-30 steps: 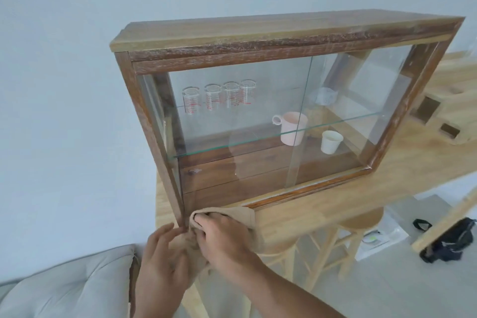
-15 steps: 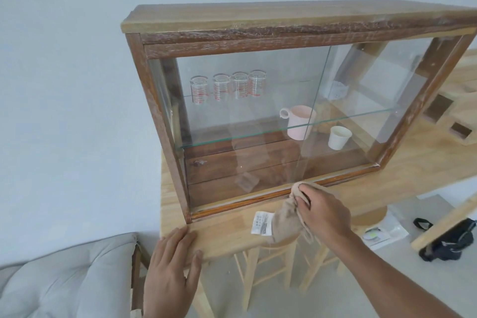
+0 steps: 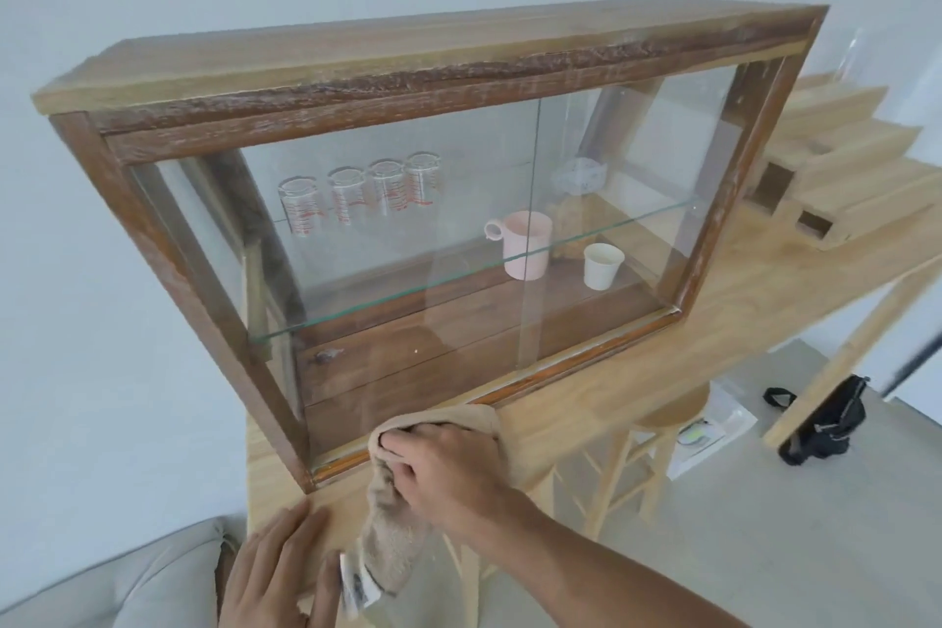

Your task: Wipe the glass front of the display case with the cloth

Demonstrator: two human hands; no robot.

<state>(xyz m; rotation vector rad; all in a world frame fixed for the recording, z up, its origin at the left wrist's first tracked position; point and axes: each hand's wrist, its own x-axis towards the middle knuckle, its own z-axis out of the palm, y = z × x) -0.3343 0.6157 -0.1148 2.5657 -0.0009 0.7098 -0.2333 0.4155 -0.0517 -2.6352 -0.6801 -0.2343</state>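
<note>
The dark wooden display case (image 3: 408,82) with a glass front (image 3: 408,270) stands on the pale wooden tabletop (image 3: 637,372), its lower left corner close to the tabletop's near edge; the right hand (image 3: 443,467) presses a beige terry cloth (image 3: 392,525) against the bottom rail of the case near that corner, fingers curled closed over the bunched top of the cloth, knuckles toward the glass; the rest of the cloth hangs over the tabletop's near edge, a white label (image 3: 354,586) showing at its lower end. The left hand (image 3: 275,571) lies flat on the near edge of the tabletop, left of the cloth, fingers straight and slightly spread, holding nothing; its thumb side touches the hanging cloth. Inside the case, four clear measuring glasses with red markings (image 3: 357,194) sit on the glass shelf (image 3: 408,293) toward the left; a pink mug (image 3: 525,245) and a small white cup (image 3: 601,265) stand toward the right.
</note>
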